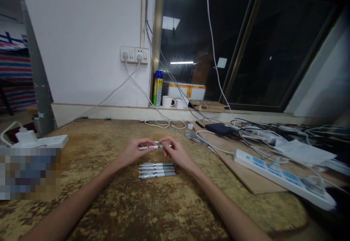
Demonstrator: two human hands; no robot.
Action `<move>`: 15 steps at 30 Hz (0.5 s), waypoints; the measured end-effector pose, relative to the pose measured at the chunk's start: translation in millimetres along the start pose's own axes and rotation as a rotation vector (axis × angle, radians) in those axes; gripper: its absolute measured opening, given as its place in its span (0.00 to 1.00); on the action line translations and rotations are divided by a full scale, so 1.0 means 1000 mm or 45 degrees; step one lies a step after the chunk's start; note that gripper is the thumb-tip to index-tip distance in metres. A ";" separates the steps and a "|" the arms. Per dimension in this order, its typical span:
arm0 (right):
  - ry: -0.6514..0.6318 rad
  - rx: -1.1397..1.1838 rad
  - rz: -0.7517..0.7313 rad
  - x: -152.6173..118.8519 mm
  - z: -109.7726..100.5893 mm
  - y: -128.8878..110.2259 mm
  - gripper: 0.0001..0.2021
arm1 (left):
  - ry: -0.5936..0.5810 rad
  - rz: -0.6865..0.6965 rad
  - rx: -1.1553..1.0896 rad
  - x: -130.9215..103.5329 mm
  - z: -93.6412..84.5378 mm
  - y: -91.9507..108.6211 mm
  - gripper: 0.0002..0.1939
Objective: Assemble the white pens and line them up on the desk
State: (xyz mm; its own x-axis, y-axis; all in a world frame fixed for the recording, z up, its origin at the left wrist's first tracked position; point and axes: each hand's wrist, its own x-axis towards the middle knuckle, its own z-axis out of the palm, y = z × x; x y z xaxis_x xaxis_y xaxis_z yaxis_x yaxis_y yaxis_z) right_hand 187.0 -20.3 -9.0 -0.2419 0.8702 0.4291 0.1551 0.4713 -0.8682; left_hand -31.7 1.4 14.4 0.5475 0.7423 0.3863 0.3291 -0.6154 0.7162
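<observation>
The person's left hand (138, 150) pinches a white pen (149, 147) by its left part, while the right hand (176, 150) closes over its right part, the fingers hiding much of the barrel. A sliver just behind it is too blurred to name. The pen is above the wooden tabletop (109, 201), beyond a row of pens (157, 170) lying close together, their exact count unclear. At far left, pixelation covers a patch beside a power strip (54, 141).
</observation>
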 end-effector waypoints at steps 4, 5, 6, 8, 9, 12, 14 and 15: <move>-0.014 -0.012 0.065 0.000 -0.001 -0.001 0.17 | -0.002 0.005 0.032 -0.001 0.000 0.003 0.17; 0.008 -0.019 0.050 0.000 -0.002 -0.001 0.15 | 0.001 0.004 0.033 -0.001 0.000 0.004 0.17; 0.032 -0.029 0.025 0.000 -0.002 -0.002 0.14 | 0.003 0.000 0.030 -0.001 0.000 0.004 0.17; 0.055 -0.040 -0.021 0.000 -0.003 -0.002 0.12 | 0.006 -0.011 0.022 -0.001 0.000 0.005 0.17; 0.044 -0.036 -0.022 0.000 -0.003 -0.001 0.12 | 0.005 -0.014 0.020 -0.001 -0.001 0.005 0.17; -0.027 0.003 0.047 0.000 -0.002 0.000 0.15 | -0.007 -0.007 0.026 -0.001 -0.001 0.006 0.18; -0.051 0.021 0.074 0.000 -0.002 0.001 0.16 | -0.010 0.004 0.032 -0.001 -0.001 0.006 0.18; -0.042 0.016 0.061 0.000 -0.002 0.001 0.15 | -0.007 0.006 0.035 -0.001 -0.001 0.006 0.18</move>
State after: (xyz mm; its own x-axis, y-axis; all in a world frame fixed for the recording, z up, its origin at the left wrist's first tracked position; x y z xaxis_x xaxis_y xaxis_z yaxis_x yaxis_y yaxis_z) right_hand 188.9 -19.4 -9.1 -0.2662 0.8866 0.3783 0.1557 0.4269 -0.8908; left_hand -30.9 -2.9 18.8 0.5535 0.7379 0.3863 0.3474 -0.6261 0.6981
